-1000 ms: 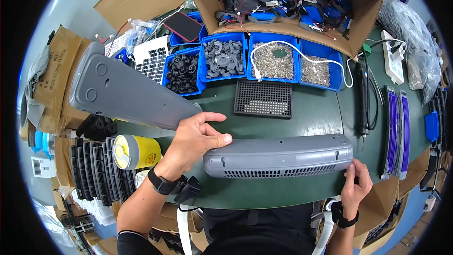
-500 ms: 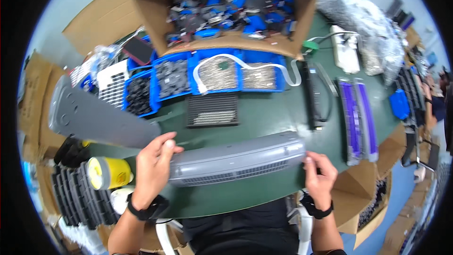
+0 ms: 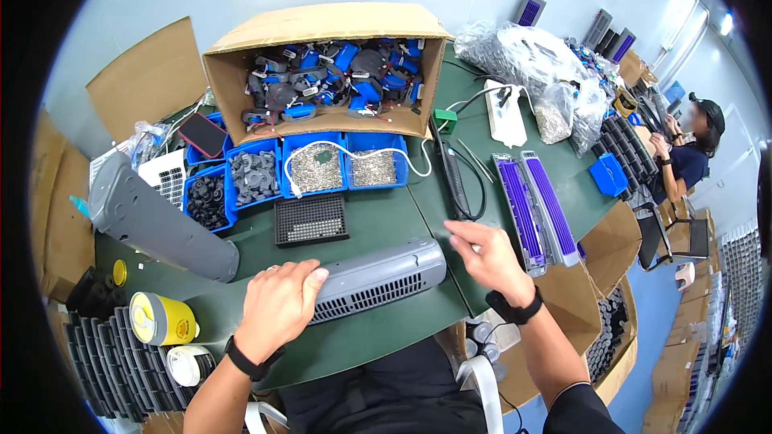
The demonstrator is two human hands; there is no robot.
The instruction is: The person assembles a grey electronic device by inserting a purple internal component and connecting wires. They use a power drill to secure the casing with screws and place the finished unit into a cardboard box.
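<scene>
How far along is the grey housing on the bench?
Done: one long grey housing lies set aside at the left, by the blue bins.
In hand: the left hand presses flat on the vented grey housing; the right hand hovers open just off its right end.
Left: can't tell how much; small dark parts remain in the bins, and no tool is held.

Grey vented housing (image 3: 378, 280) (long, rounded) lying on table.
</scene>
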